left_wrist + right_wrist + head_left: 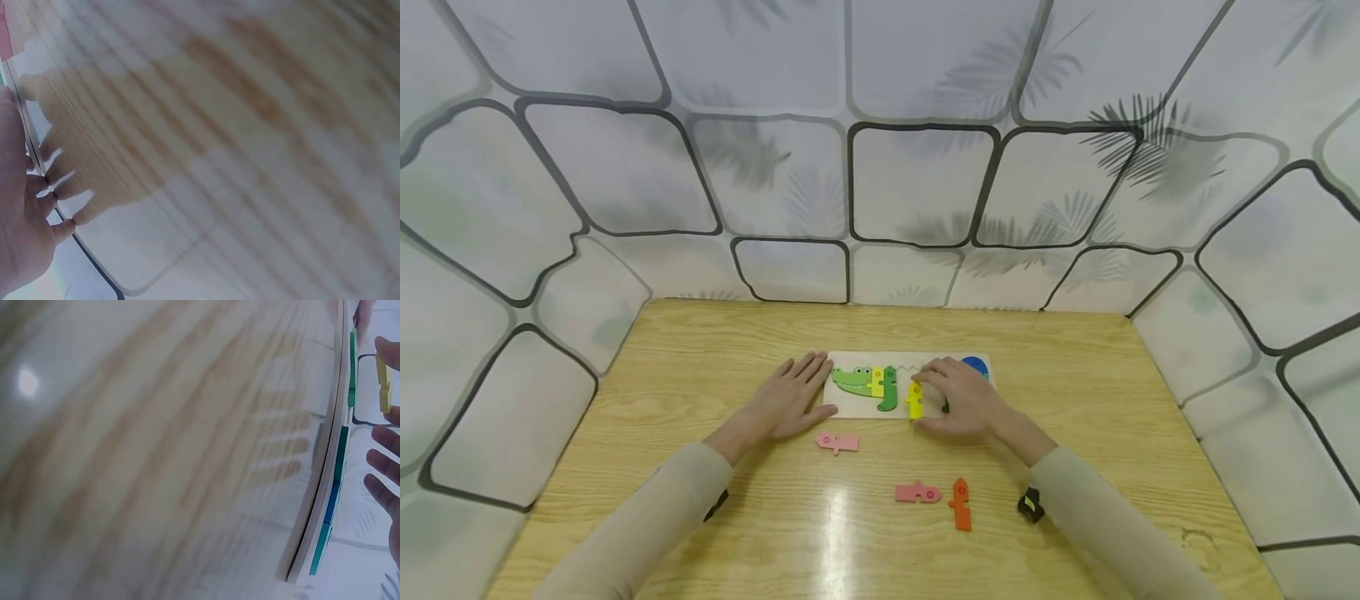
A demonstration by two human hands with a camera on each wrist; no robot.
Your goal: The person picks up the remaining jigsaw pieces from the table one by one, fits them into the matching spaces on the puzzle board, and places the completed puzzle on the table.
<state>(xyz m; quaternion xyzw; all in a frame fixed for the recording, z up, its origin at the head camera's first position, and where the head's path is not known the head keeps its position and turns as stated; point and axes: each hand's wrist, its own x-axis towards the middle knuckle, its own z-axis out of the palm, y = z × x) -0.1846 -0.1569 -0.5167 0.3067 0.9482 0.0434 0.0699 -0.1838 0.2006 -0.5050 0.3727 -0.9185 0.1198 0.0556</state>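
My right hand [964,402] pinches a yellow puzzle piece [915,402] between thumb and finger over the white puzzle board [853,409]. In the right wrist view this yellow piece [383,387] is held above the board, apart from it. With fingers straight, my left hand [784,402] lies at the board's left end, its fingertips at the edge. A green crocodile head [851,382], another yellow piece [877,381] and a green leg piece [888,389] sit together on the left of the board. A blue piece [976,365] shows at the right, partly behind my right hand.
One pink piece [837,442] lies on the wooden table [715,333] just below the board. Nearer me lie a second pink piece [917,493] and an orange piece [961,505]. Patterned fabric walls [917,183] close off the table's back and sides.
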